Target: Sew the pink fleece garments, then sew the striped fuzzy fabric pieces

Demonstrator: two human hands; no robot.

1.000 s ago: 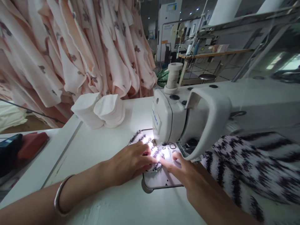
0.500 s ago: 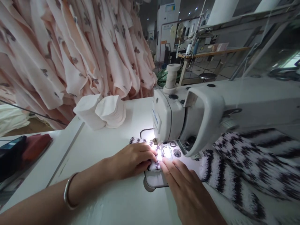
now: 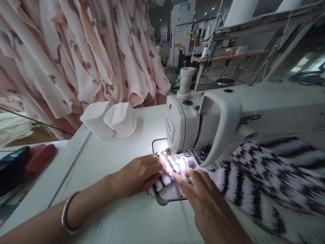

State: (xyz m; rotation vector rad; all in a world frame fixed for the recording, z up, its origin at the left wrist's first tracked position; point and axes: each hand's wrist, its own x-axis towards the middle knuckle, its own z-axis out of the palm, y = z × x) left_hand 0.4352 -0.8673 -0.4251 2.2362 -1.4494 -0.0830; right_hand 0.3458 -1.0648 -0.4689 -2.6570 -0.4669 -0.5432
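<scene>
A small fluffy piece of black-and-white striped fabric point(image 3: 165, 179) lies under the lit head of a white sewing machine point(image 3: 177, 125). My left hand point(image 3: 142, 171), with a silver bangle on its wrist, has its fingers closed together on the fabric's left side. On the right, my right hand point(image 3: 203, 189) reaches in with fingers apart; its leading fingertip touches the fabric's right edge, and the other fingers are bent over the machine bed. The needle and presser foot are hard to make out in the glare.
More fluffy striped fabric point(image 3: 243, 189) lies to the right, beside the machine arm. Two stacks of white cut pieces point(image 3: 122, 120) stand on the table's far side. Pink printed cloth point(image 3: 114, 61) hangs behind. A dark object point(image 3: 15, 166) and red cloth point(image 3: 40, 157) lie at left.
The fabric piece has turned and shifted toward me, showing more of its striped side. My right hand's fingers have drawn back and bent; my left hand has moved slightly left.
</scene>
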